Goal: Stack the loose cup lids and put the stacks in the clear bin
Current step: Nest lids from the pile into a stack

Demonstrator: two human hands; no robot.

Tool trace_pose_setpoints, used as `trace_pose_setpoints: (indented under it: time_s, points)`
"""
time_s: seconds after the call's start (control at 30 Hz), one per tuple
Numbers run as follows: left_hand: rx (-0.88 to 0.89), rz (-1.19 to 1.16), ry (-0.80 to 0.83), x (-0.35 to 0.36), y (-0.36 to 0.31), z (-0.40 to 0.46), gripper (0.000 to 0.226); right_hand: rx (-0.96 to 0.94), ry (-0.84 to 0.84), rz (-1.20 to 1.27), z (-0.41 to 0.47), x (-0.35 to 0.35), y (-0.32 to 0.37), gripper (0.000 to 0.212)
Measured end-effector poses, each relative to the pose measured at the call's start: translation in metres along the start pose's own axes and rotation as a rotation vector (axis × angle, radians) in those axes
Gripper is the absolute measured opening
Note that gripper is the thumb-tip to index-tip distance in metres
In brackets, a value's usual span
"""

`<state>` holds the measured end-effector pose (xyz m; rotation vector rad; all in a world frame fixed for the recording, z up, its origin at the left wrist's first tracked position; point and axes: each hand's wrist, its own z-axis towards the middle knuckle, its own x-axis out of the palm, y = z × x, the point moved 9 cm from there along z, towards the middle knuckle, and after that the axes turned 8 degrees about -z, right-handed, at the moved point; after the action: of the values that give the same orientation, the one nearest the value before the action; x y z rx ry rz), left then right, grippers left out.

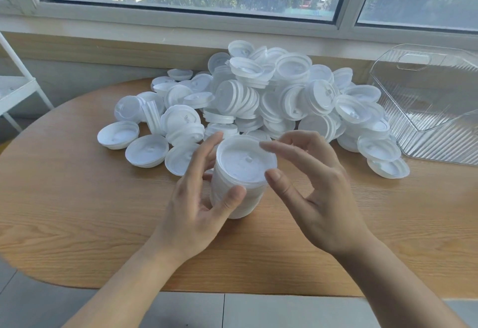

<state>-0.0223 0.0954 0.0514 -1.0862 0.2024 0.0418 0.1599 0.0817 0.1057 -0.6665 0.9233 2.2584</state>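
Observation:
A tall stack of white cup lids [241, 172] stands upright on the wooden table [77, 198], its open side up. My left hand [196, 206] is around the stack's left side, thumb on the front and fingers behind. My right hand [313, 185] hovers at the stack's right, fingers spread and relaxed above the rim, holding nothing. Behind them lies a big heap of loose white lids [258, 100]. The clear ribbed bin [426, 105] sits at the table's right, with nothing visible inside.
A window sill and wall run behind the heap. A white metal rack [18, 89] stands at the far left. The table's curved front edge is close to me, with grey floor tiles below.

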Motion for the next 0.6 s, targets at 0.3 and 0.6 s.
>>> trace_pose_setpoints:
  time_s: [0.3,0.6]
  points:
    - [0.002,-0.050,-0.005,0.002,-0.001,0.000,0.060,0.156,0.163,0.040,-0.002,0.021,-0.021,0.051]
    - [-0.035,-0.008,0.023,-0.001,-0.003,-0.005,0.062,0.228,0.287,0.284,-0.003,0.027,-0.026,0.047]
